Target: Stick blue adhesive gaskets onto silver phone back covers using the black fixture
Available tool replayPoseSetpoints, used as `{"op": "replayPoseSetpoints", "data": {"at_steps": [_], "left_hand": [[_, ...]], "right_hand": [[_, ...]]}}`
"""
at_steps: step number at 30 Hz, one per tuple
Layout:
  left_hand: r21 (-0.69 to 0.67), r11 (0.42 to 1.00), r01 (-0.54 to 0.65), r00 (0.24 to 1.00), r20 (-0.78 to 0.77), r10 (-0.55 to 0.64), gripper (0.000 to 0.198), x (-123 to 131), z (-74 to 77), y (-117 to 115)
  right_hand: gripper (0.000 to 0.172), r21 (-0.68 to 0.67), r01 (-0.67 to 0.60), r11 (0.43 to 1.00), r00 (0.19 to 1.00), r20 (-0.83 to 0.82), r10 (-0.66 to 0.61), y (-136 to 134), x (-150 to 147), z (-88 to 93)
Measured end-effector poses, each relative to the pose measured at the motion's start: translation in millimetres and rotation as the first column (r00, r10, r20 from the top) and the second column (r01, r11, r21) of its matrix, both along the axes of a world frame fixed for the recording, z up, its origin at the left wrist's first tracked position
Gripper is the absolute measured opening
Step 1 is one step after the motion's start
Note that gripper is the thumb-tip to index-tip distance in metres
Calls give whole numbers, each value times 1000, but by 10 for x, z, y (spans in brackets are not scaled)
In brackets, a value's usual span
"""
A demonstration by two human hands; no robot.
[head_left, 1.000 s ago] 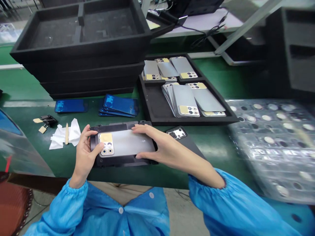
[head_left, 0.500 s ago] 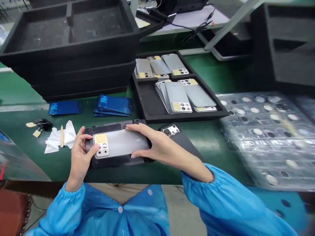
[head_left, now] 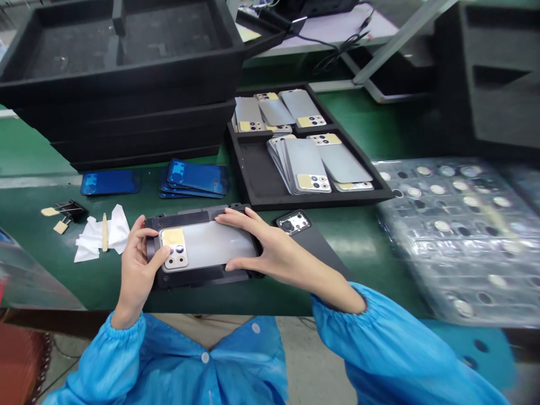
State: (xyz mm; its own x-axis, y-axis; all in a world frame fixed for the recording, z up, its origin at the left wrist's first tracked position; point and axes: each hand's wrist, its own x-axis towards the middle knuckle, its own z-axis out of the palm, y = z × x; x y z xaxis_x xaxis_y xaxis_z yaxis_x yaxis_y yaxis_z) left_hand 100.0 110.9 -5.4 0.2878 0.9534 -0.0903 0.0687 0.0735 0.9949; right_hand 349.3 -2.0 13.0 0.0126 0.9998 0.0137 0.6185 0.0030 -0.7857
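Observation:
A silver phone back cover lies in a black fixture, its camera end to the left with a yellow film patch by the lens rings. My left hand grips that camera end, thumb pressed beside the lenses and fingers at the left edge. Around the right end, my right hand spans the cover, fingers on the far edge and thumb on the near one. Right of the fixture, partly behind my right forearm, is a dark phone back cover with a cut-out camera plate.
Behind stands a black divided tray of silver covers. Blue film sheets, a binder clip, white tissue and a thin wooden stick lie left. Stacked black trays rise back left; clear blister trays lie right.
Both hands keep the same hold on the cover in the fixture. The view has shifted very slightly; nothing else visibly moved.

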Motion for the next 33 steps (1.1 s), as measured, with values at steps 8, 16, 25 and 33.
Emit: {"op": "replayPoseSetpoints", "data": {"at_steps": [8, 16, 25, 33], "left_hand": [[-5, 1000, -17, 1000, -1, 17, 40, -6, -9, 6], [-13, 1000, 2, 1000, -27, -2, 40, -9, 4, 6], [-16, 1000, -9, 999, -33, 8, 40, -3, 40, -7], [-20, 1000, 14, 998, -55, -16, 40, -6, 33, -9]], "right_hand": [[61, 237, -10, 972, 954, 295, -62, -278, -115, -108], [64, 374, 150, 915, 663, 648, -374, -325, -400, -149], [67, 345, 227, 911, 651, 642, -406, -386, -536, -58], [66, 319, 181, 930, 688, 635, -352, -467, -980, -8]]}}
